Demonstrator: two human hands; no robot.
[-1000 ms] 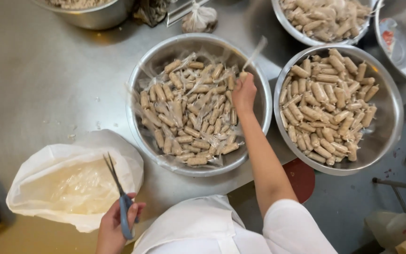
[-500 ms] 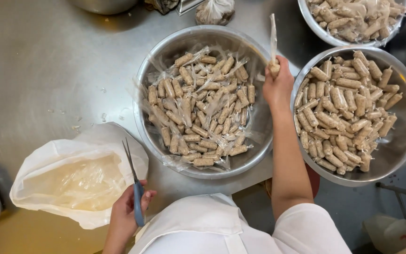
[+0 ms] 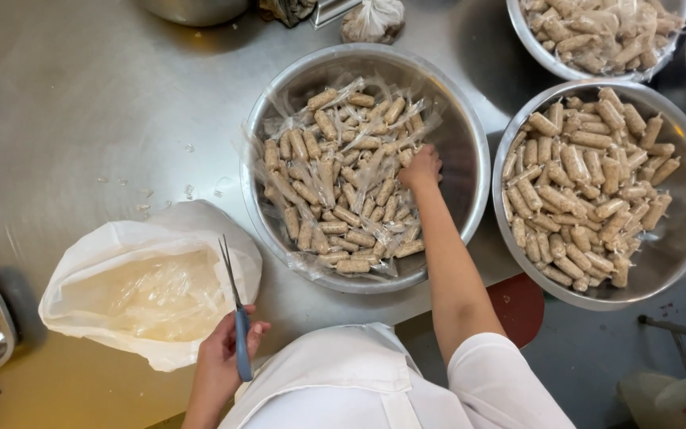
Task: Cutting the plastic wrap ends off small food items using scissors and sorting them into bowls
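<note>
Right hand (image 3: 420,168) is back down in the round steel bowl (image 3: 470,135), fingers curled onto plastic-wrapped sausage sticks (image 3: 335,191); the stick lifted earlier is gone. Left hand (image 3: 224,353) grips blue-handled scissors (image 3: 236,318), blades shut.

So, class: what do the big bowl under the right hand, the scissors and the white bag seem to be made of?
Middle bowl: likely stainless steel, with a grey, brushed shine. Scissors: thin metal blades and a blue handle, probably plastic. White bag: thin, crinkled, translucent plastic film.

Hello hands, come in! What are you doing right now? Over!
Left hand holds scissors over white bag. Right hand reaches into middle bowl of wrapped rolls. Nothing blocking.
</note>
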